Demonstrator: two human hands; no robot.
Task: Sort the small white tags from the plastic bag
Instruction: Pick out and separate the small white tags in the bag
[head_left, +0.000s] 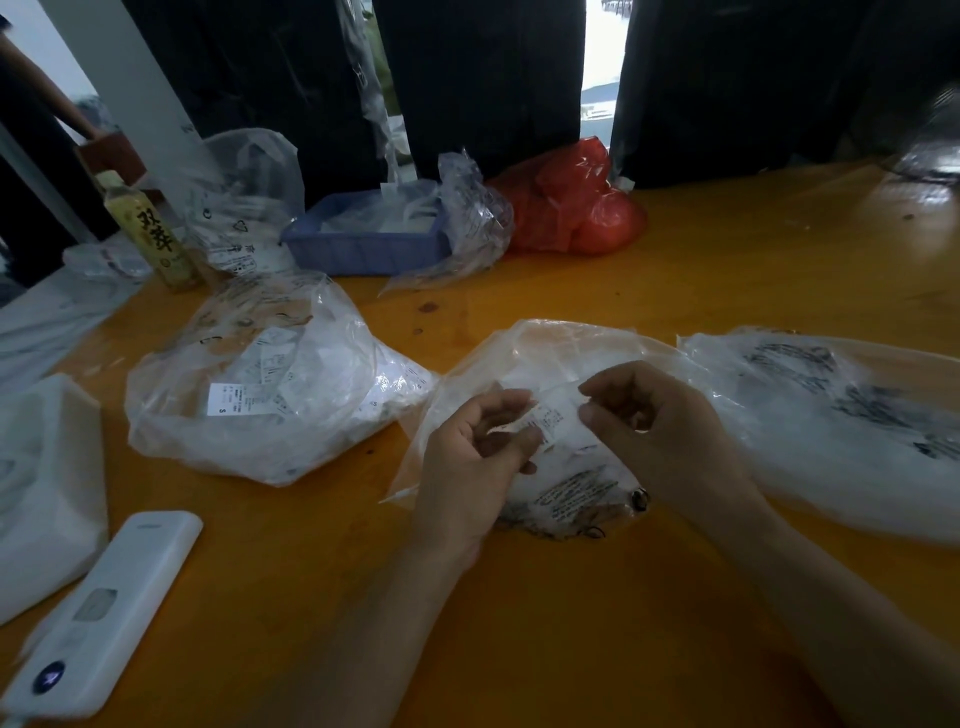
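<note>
Both hands work over a clear plastic bag (566, 358) at the orange worktop's (675, 270) centre: left hand (470, 457) and right hand (660, 421) each pinch a small white tag (550, 423); a fuller bag of tags (270, 384) lies at nine o'clock

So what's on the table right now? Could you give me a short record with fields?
surface: orange table
left hand: pinches a white tag
right hand: pinches the same tag from the other side
under the hands: clear bag
left of it: bag of tags
far right: printed bag
back: blue tray, red bag, bottle
near left: white remote
</note>
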